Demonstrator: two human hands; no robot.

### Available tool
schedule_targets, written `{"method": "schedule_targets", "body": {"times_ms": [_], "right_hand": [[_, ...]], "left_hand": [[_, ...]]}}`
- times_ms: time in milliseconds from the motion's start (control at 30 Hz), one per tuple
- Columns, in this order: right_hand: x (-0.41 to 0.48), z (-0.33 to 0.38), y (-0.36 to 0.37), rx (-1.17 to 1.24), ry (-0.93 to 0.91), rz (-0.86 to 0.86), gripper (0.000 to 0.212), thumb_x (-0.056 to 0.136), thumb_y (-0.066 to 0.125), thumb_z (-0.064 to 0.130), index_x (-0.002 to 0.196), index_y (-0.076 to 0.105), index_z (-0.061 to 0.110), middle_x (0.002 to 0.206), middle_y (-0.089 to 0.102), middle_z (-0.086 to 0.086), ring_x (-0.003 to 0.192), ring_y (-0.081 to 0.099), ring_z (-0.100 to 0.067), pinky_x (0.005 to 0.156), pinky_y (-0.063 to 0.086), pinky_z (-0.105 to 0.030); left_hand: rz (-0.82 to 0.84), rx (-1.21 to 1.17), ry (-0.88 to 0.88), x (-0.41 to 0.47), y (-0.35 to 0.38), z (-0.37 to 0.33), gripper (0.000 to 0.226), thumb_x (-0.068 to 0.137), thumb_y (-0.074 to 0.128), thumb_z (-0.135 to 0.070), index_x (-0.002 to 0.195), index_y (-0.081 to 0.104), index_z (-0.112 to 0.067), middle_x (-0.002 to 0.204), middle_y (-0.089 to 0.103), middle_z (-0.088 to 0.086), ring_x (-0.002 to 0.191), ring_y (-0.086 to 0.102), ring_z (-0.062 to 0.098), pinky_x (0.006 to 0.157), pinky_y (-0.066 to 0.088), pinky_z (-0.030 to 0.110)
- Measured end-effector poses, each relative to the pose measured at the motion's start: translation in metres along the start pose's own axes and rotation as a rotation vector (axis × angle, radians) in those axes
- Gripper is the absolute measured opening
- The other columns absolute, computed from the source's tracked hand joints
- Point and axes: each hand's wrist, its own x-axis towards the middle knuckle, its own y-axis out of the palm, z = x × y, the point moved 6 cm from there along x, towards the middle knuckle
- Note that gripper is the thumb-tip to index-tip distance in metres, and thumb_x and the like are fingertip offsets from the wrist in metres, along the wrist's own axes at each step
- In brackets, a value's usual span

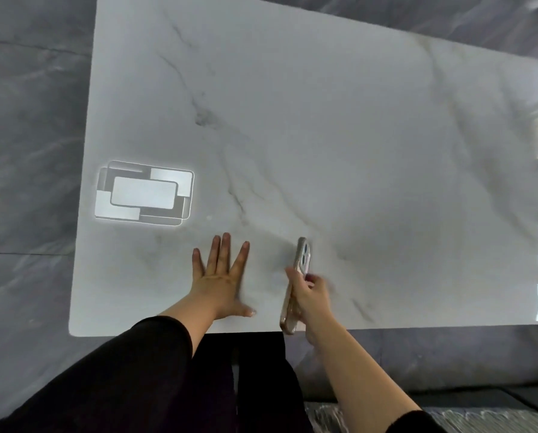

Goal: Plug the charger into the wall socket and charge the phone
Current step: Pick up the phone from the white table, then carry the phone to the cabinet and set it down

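Phone (296,284) stands on edge above the near edge of the white marble tabletop (324,120), the right hand (313,300) with its fingers wrapped around it, camera lenses facing right. No brand or writing can be read on it. Left hand (221,279) lies flat on the tabletop, fingers spread and grasping nothing.

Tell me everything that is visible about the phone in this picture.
The phone is a slim smartphone with a pale, gold-toned shiny edge. Its camera block with round lenses sits at the far end, facing right. It stands on its long edge, tilted, above the near edge of the white marble-look table, and is slightly blurred. The right hand has its grip around the lower half, fingers wrapped over the back. No cable is seen on it. Whether it touches the table cannot be told.
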Motion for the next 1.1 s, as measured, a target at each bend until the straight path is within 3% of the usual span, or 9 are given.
{"method": "schedule_targets", "body": {"times_ms": [133,233,333,500,600,700,833,1000,1100], "right_hand": [[-0.045,-0.008,-0.006,0.27,0.292,0.429,0.054,0.083,0.057,0.053,0.113,0.057,0.009,0.08,0.06,-0.007,0.062,0.053,-0.019,0.054,0.046,-0.03],[-0.072,-0.017,-0.023,0.263,0.305,0.489,0.048,0.089,0.05,0.051,0.119,0.054,0.013,0.092,0.068,-0.011,0.068,0.058,-0.021,0.063,0.049,-0.033],[-0.095,-0.032,-0.042,0.188,0.301,0.517,0.039,0.089,0.049,0.044,0.106,0.055,0.009,0.092,0.061,-0.013,0.077,0.053,-0.026,0.077,0.043,-0.039],[-0.116,-0.063,-0.073,-0.09,0.237,0.49,0.027,0.085,0.055,0.041,0.087,0.054,0.013,0.082,0.055,-0.008,0.079,0.055,-0.026,0.071,0.045,-0.038],[-0.121,-0.079,-0.076,-0.328,0.189,0.504,0.037,0.086,0.055,0.05,0.103,0.058,0.017,0.092,0.052,-0.009,0.088,0.061,-0.027,0.081,0.053,-0.048],[-0.136,-0.086,-0.056,-0.625,0.125,0.534,0.058,0.08,0.059,0.06,0.117,0.049,0.017,0.093,0.048,-0.01,0.079,0.057,-0.025,0.066,0.051,-0.038],[-0.174,-0.088,0.011,-0.874,-0.015,0.609,0.076,0.065,0.071,0.063,0.113,0.047,0.01,0.085,0.045,-0.01,0.064,0.048,-0.02,0.05,0.041,-0.025],[-0.248,-0.089,0.148,-1.112,-0.376,0.737,0.056,0.063,0.063,0.054,0.099,0.053,0.012,0.087,0.051,-0.004,0.072,0.053,-0.017,0.053,0.041,-0.025],[-0.292,-0.088,0.232,-1.118,-0.457,0.798,0.037,0.068,0.063,0.048,0.086,0.053,0.018,0.077,0.049,-0.001,0.062,0.049,-0.016,0.052,0.038,-0.025]], "left_hand": [[-0.073,-0.016,0.08,-0.028,-0.025,-0.008,0.115,0.072,0.058,-0.067,0.145,-0.023,-0.033,0.158,-0.022,0.009,0.146,-0.017,0.028,0.118,-0.001,0.049],[-0.057,-0.089,0.113,-0.067,-0.037,-0.013,0.103,0.079,0.057,-0.056,0.148,-0.015,-0.031,0.16,0.008,0.006,0.145,0.019,0.026,0.118,0.02,0.042],[0.0,-0.279,0.024,-0.116,-0.027,-0.012,0.095,0.082,0.055,-0.052,0.15,-0.008,-0.031,0.153,0.03,0.007,0.13,0.045,0.027,0.105,0.039,0.042],[0.008,-0.71,-0.136,-0.199,0.021,-0.01,0.082,0.084,0.055,-0.049,0.15,0.013,-0.025,0.148,0.04,0.004,0.13,0.046,0.02,0.105,0.038,0.031],[-0.084,-0.979,-0.281,-0.246,0.055,-0.001,0.07,0.087,0.055,-0.047,0.147,0.026,-0.024,0.138,0.05,0.002,0.122,0.052,0.017,0.094,0.039,0.024],[-0.151,-1.218,-0.426,-0.295,0.09,0.018,0.057,0.09,0.053,-0.042,0.14,0.039,-0.018,0.135,0.054,0.003,0.122,0.052,0.017,0.091,0.038,0.022],[-0.255,-1.351,-0.613,-0.366,0.13,0.059,0.045,0.093,0.054,-0.031,0.131,0.05,-0.009,0.13,0.059,0.01,0.119,0.056,0.021,0.099,0.04,0.026],[-0.358,-1.552,-0.793,-0.445,0.19,0.136,0.031,0.095,0.051,-0.026,0.117,0.06,-0.007,0.116,0.065,0.011,0.108,0.06,0.025,0.095,0.045,0.032],[-0.417,-1.754,-0.863,-0.484,0.223,0.197,0.023,0.097,0.047,-0.02,0.11,0.062,-0.008,0.103,0.064,0.011,0.099,0.06,0.029,0.087,0.045,0.034]]}}
